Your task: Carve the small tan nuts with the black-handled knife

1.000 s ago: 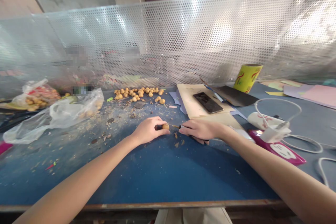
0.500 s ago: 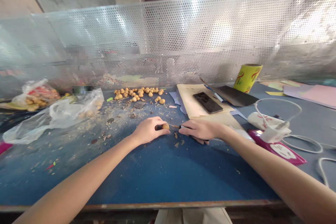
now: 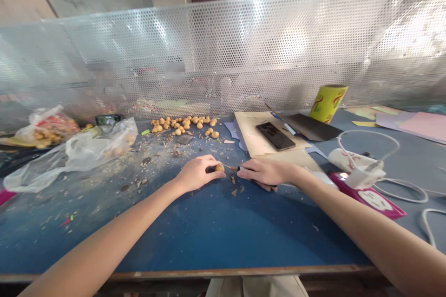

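My left hand (image 3: pixel 198 172) is closed around a small tan gourd (image 3: pixel 219 168), whose rounded end shows between thumb and fingers. Something dark also shows inside that grip; I cannot make out what it is. Opposite it, my right hand (image 3: pixel 266 171) grips a thin-bladed carving tool (image 3: pixel 230 167) by its dark handle, mostly hidden under the fingers. The narrow blade points left, its tip at or very near the gourd. Small peelings (image 3: pixel 233 180) lie on the blue table (image 3: pixel 223 236) just below. Farther back sits a cluster of small tan gourds (image 3: pixel 186 125).
Plastic bags (image 3: pixel 87 148) lie at the left among crumbs and scraps. On the right, a black phone (image 3: pixel 275 136) rests on a beige board (image 3: pixel 249 131), near a yellow roll (image 3: pixel 328 103) and a magenta power strip (image 3: pixel 369 197) with white cables. A perforated metal screen (image 3: pixel 223 55) stands behind.
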Demonstrator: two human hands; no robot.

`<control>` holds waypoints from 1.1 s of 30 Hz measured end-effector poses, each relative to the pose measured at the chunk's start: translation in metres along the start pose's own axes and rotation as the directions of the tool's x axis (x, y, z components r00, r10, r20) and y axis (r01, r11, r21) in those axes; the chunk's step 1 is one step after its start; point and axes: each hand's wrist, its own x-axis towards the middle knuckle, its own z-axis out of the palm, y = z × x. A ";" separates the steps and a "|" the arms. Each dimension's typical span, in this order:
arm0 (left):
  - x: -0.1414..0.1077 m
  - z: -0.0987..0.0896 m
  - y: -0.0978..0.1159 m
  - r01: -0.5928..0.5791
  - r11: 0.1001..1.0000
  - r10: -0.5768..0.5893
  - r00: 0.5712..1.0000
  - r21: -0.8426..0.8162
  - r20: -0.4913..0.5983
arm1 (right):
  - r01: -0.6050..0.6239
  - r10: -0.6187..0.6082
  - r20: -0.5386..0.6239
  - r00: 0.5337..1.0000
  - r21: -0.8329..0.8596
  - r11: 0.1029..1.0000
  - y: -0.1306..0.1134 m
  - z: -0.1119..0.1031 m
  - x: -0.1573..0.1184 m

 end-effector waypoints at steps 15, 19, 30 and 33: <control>0.000 0.001 0.000 -0.012 1.000 0.012 1.000 0.006 0.003 | -0.006 0.006 0.002 1.000 0.017 1.000 0.001 0.001 0.001; 0.000 0.001 0.000 -0.013 1.000 0.013 1.000 0.012 -0.005 | -0.001 0.001 0.001 1.000 0.030 1.000 0.002 0.000 0.000; 0.000 0.002 -0.002 -0.023 1.000 0.024 1.000 0.021 -0.011 | 0.008 -0.008 -0.005 1.000 0.004 1.000 0.001 0.000 0.001; 0.000 0.002 -0.002 -0.025 0.999 0.026 1.000 0.031 -0.013 | 0.007 -0.007 -0.013 1.000 -0.001 1.000 0.000 0.000 0.000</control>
